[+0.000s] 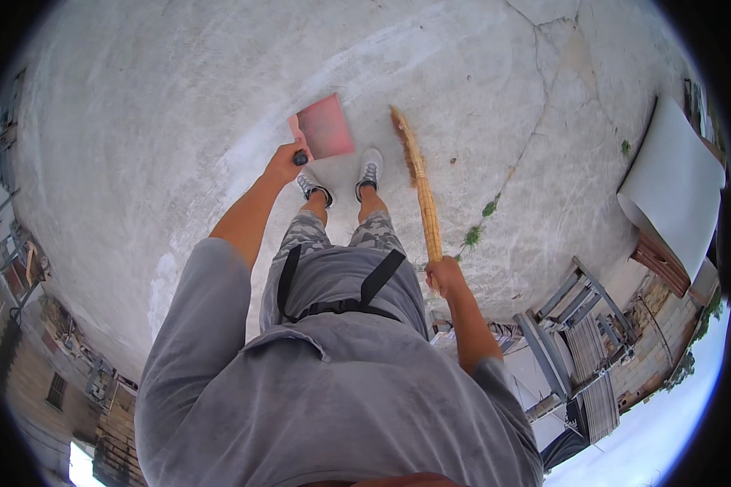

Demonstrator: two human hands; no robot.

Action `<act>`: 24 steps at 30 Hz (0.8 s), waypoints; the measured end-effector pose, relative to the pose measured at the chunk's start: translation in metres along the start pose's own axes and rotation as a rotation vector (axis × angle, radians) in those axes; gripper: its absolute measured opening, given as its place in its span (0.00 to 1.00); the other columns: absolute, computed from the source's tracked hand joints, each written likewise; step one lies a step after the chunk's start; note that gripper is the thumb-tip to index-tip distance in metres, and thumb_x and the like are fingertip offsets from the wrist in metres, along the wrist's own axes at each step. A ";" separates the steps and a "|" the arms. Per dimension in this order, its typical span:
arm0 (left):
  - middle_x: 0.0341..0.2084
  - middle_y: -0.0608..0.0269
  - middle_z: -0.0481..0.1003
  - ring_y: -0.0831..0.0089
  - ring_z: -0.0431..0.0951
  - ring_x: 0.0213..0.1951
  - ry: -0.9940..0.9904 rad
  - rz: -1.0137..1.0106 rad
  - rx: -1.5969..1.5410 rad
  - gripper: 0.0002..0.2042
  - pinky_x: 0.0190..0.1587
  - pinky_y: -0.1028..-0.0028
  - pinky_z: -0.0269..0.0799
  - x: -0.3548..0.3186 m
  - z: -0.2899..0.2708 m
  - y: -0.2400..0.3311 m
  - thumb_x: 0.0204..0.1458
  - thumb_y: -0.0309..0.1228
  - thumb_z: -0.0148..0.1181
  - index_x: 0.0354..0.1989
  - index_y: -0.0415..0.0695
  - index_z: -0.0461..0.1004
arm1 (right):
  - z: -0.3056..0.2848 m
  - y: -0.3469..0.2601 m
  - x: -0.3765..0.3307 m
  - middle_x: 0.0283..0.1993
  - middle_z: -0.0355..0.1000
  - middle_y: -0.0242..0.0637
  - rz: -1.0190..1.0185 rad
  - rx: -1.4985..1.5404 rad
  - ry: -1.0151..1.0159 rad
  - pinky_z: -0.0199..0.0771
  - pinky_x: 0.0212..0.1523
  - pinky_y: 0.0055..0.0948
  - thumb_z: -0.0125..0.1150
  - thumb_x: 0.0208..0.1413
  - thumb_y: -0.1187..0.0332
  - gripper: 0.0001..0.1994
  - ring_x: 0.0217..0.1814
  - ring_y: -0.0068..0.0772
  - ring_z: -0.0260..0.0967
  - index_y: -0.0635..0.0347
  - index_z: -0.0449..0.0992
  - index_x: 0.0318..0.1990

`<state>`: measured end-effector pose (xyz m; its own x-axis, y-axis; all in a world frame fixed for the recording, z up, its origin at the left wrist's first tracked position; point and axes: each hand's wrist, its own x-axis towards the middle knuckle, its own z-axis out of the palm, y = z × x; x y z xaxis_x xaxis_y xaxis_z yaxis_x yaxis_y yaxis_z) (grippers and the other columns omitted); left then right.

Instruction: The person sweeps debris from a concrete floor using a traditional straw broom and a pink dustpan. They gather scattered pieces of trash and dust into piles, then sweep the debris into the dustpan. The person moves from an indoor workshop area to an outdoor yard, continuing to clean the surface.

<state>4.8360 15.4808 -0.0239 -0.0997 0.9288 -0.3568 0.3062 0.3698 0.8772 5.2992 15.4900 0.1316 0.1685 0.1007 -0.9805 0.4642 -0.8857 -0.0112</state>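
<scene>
A pink dustpan is in front of my feet, its pan turned toward the floor ahead. My left hand is closed round its handle, whose dark end shows at the fist. To the right, a broom with a pale, bound handle slants forward, its brown bristles at the far end. My right hand grips the near end of that handle. Broom and dustpan are apart, with a strip of floor between them. Whether the bristles touch the floor I cannot tell.
Cracked grey concrete floor spreads around my shoes. Small green weeds grow along a crack at right. Farther right are a curved pale sheet and a metal frame. Buildings and clutter line the left rim.
</scene>
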 end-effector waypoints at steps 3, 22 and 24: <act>0.25 0.54 0.74 0.59 0.74 0.30 0.008 -0.073 0.060 0.05 0.36 0.69 0.68 0.022 0.013 0.007 0.44 0.20 0.57 0.29 0.42 0.72 | -0.013 0.014 -0.034 0.19 0.65 0.41 -0.033 -0.060 0.029 0.64 0.12 0.29 0.55 0.39 0.78 0.09 0.13 0.32 0.64 0.71 0.66 0.31; 0.23 0.56 0.74 0.61 0.75 0.29 0.132 -0.053 -0.018 0.06 0.35 0.69 0.69 -0.008 -0.029 -0.016 0.41 0.18 0.55 0.28 0.43 0.71 | 0.100 -0.103 0.058 0.18 0.64 0.38 -0.262 -0.234 0.083 0.63 0.10 0.30 0.54 0.41 0.79 0.05 0.12 0.32 0.64 0.69 0.66 0.28; 0.22 0.57 0.74 0.61 0.74 0.28 0.168 -0.044 -0.055 0.06 0.35 0.69 0.68 -0.016 -0.033 -0.023 0.42 0.18 0.55 0.28 0.43 0.71 | 0.097 -0.111 0.045 0.17 0.63 0.37 -0.194 -0.280 -0.012 0.63 0.10 0.29 0.54 0.41 0.79 0.04 0.12 0.30 0.63 0.68 0.67 0.27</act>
<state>4.7991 15.4577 -0.0280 -0.2696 0.9006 -0.3409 0.2459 0.4066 0.8799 5.1707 15.5493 0.0693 0.0447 0.2482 -0.9677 0.7073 -0.6919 -0.1448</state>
